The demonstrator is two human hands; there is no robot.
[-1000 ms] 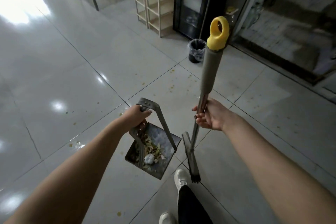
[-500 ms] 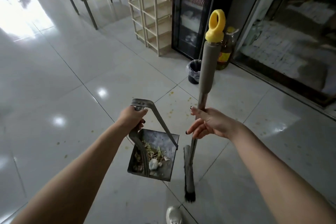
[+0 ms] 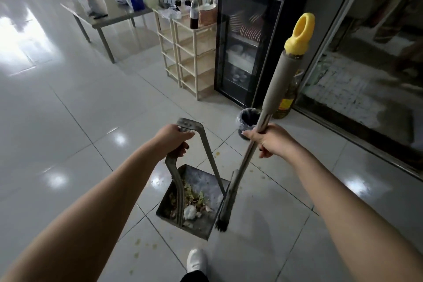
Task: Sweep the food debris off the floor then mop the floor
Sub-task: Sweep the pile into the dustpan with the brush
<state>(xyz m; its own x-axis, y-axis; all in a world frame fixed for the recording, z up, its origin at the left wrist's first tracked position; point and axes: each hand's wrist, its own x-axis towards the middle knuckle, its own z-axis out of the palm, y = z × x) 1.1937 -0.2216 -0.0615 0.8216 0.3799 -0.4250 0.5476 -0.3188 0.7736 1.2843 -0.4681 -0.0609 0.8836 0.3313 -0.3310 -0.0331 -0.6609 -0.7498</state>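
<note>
My left hand (image 3: 174, 142) grips the bent metal handle of a grey dustpan (image 3: 207, 182) that hangs above the white tiled floor (image 3: 68, 121). Food debris (image 3: 191, 201), vegetable scraps and a white lump, lies in the pan. My right hand (image 3: 266, 138) holds the steel shaft of a broom (image 3: 280, 84) with a grey grip and a yellow loop cap. Its dark brush head (image 3: 225, 208) hangs just right of the pan. A few small yellow crumbs (image 3: 146, 246) dot the tiles near my white shoe (image 3: 196, 261).
A small black bin (image 3: 248, 119) with a liner stands on the floor ahead, beside a black glass-door cabinet (image 3: 247, 48). An oil bottle (image 3: 286, 101) stands to its right. Cream shelf racks (image 3: 185, 52) and a grey table (image 3: 107, 18) stand further left. A glass door (image 3: 370, 71) runs along the right.
The view has tilted up and moved forward toward the bin and cabinet. The dustpan and broom stay held in the same hands, the broom now leaning more to the right.
</note>
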